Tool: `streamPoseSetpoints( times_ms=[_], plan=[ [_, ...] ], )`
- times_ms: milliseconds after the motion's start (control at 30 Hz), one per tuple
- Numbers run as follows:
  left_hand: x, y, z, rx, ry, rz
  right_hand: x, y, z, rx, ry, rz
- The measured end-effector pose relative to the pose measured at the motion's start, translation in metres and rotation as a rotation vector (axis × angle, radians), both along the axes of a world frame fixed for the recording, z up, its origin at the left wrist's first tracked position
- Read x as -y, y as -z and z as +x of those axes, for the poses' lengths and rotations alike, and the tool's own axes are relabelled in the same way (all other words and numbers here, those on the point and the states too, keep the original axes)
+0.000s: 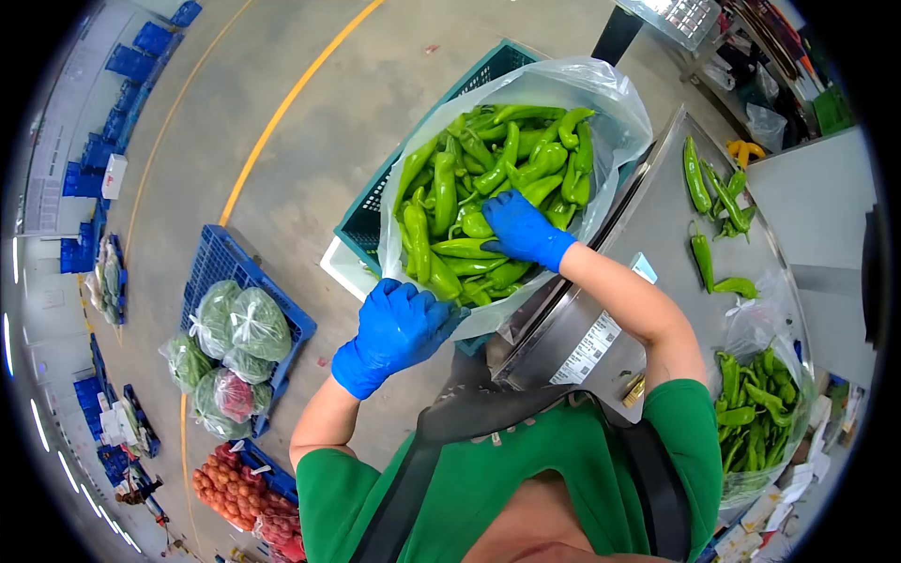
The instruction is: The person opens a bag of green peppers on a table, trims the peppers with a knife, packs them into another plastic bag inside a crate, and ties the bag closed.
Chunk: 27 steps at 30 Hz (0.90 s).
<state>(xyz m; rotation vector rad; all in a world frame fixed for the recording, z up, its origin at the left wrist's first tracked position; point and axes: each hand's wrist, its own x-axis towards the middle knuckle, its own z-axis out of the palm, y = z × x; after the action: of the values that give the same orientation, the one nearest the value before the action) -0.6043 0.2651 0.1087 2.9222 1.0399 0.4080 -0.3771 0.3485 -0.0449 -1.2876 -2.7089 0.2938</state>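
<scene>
Long green peppers (446, 192) fill a clear plastic bag (615, 89) that lines a dark green crate (361, 220). My right hand (526, 230), in a blue glove, reaches into the bag from the right. Its fingers and thumb close around a green pepper (476, 224) in the pile, partly hiding it. At the near rim of the bag, my left hand (399, 327), also gloved in blue, has its fingers curled over the plastic edge and grips it. The left fingertips lie beside the nearest peppers.
A steel table (662, 220) to the right bears loose green peppers (696, 178), a printed label (588, 349) and another bag of peppers (755, 408). On the floor at left, a blue pallet (221, 267) holds bagged greens (258, 324), near netted onions (230, 488).
</scene>
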Motion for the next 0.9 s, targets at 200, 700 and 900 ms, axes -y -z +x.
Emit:
streamPoseSetpoints(
  times_ms=[200, 700, 900],
  plan=[
    [-0.013, -0.001, 0.008, 0.145, 0.111, -0.043, -0.07, 0.009, -0.022, -0.117, 0.241, 0.273],
    [0.046, -0.028, 0.037, 0.502, -0.208, -0.209, 0.114, -0.081, 0.075, -0.724, 0.524, 0.313],
    [0.103, -0.023, 0.147, 0.628, 0.028, -0.412, 0.395, -0.038, 0.307, -0.584, 1.584, 0.593]
  ],
)
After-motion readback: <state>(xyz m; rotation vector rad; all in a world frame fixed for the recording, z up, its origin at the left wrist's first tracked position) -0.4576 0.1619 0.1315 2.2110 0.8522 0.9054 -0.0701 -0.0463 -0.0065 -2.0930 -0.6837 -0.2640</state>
